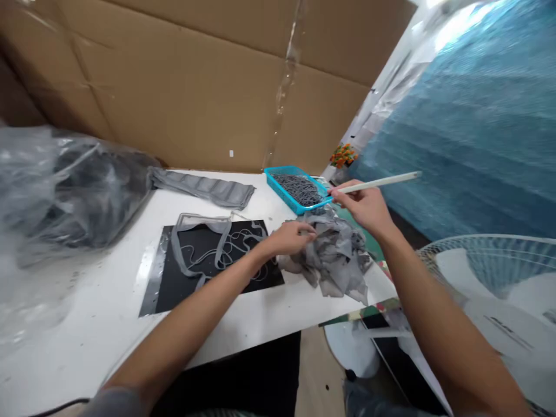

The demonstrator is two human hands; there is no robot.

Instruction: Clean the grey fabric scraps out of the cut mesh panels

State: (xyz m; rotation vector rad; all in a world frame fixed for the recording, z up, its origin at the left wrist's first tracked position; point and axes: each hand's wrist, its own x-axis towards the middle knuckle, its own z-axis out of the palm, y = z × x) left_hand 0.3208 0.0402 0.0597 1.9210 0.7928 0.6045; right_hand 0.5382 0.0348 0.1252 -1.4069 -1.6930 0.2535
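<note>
My right hand (pixel 369 207) pinches a long, narrow white stick (pixel 386 180) with a small hole near its outer end. The fingertips sit at the right corner of a blue plastic basket (pixel 286 202), which holds many thin grey strips (pixel 299 188). My left hand (pixel 292 237) is at the left side of a loose heap of grey fabric scraps (pixel 336 252), fingers partly extended and apart, with nothing visible in them. Left of it, grey straps and thin cords (pixel 221 246) lie across a black mat (pixel 174 289), beside a clear bent frame (pixel 200 218).
A folded grey fabric piece (pixel 208 188) lies behind the mat. A big clear plastic bag (pixel 78 191) of dark material stands on the left of the white table (pixel 108 301). Cardboard (pixel 195 98) rises behind. A fan (pixel 490 289) stands close at the right, near orange flowers (pixel 343 155).
</note>
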